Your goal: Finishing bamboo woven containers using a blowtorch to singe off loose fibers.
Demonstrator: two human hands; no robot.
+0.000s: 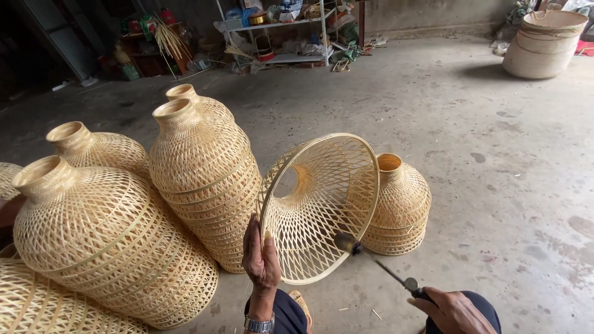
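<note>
Head view, near to far: at the bottom edge the left hand point(260, 256), a wristwatch point(258, 324) on its wrist, pinches the near rim of a woven bamboo lampshade point(318, 207), thumb and fingers closed on the hoop at its lower left; the right hand point(455, 311) is wrapped around the handle of a thin metal tool point(377, 266), whose shaft runs up and to the left so that its blurred tip meets the shade's rim at the lower right; the shade stands on edge on the concrete floor point(495, 185), its wide mouth turned toward the viewer and its long axis pointing away and somewhat left, the narrow neck at the far end; it lies just ahead of both hands, the left being the nearer and in contact, the right reaching it only through the tool; touching behind it on the right sits a small bell-shaped shade point(399, 207); to the left stands a tall stack of shades point(204, 179), with further shades point(105, 235) lying beside it; farther off, a stack of pale baskets point(544, 43) at the upper right and a cluttered metal shelf point(278, 31) against the back wall.
</note>
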